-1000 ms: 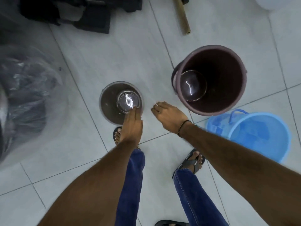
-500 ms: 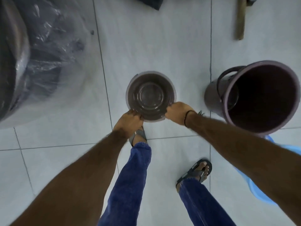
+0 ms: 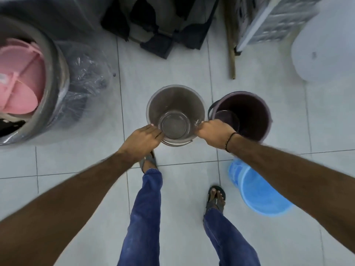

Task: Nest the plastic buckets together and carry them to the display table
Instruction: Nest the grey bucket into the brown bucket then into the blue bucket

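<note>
A clear grey-brown plastic bucket (image 3: 175, 104) is held upright over the tiled floor, its mouth facing me. My left hand (image 3: 142, 140) grips its near-left rim and my right hand (image 3: 213, 131) grips its near-right rim. Right beside it stands a dark maroon bucket (image 3: 247, 110) with a black handle, its rim almost touching the held bucket. A light blue bucket (image 3: 259, 192) stands on the floor nearer to me on the right, partly hidden under my right forearm.
A plastic-wrapped stack with pink tubs (image 3: 21, 79) fills the left. Black items (image 3: 159, 25) lie at the back, with a wooden stick (image 3: 231, 45) and a white container (image 3: 324, 48) to the right. My feet in sandals (image 3: 216, 198) stand on the tiles.
Both hands closed on the clear bucket's rim and raised it off the floor. It now sits closer to the maroon bucket. The camera view tilted up, showing more of the back of the room.
</note>
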